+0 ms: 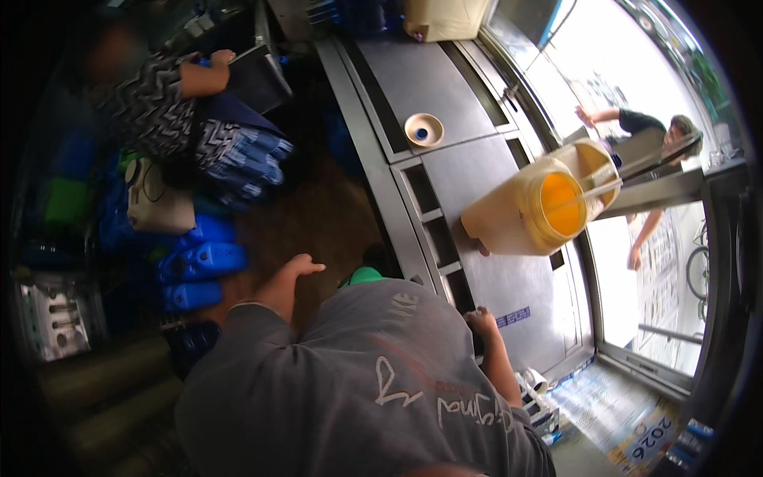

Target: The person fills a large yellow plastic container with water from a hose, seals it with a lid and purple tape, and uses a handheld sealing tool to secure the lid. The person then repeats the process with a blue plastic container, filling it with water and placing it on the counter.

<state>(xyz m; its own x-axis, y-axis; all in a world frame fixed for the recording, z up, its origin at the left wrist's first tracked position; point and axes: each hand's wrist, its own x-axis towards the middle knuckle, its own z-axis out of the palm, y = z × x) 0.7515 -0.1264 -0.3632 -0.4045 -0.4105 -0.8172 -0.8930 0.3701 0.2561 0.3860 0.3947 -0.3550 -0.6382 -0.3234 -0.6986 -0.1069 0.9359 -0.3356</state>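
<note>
My left hand hangs in the air left of my body, over the brown floor. A finger or thumb points out to the right, and nothing shows in it. At the near edge of the steel counter, my right hand has its fingers curled; what they hold, if anything, is hidden. A wide-mouthed cream plastic jug lies tilted on the counter beyond that hand, its opening showing yellow inside. Farther along the counter is a round cream lid with a blue centre.
At left a co-worker in a zigzag-patterned top reaches toward a dark box. Several blue jerrycans and a white one crowd the floor. Another person stands beyond the window. A rack sits near my right elbow.
</note>
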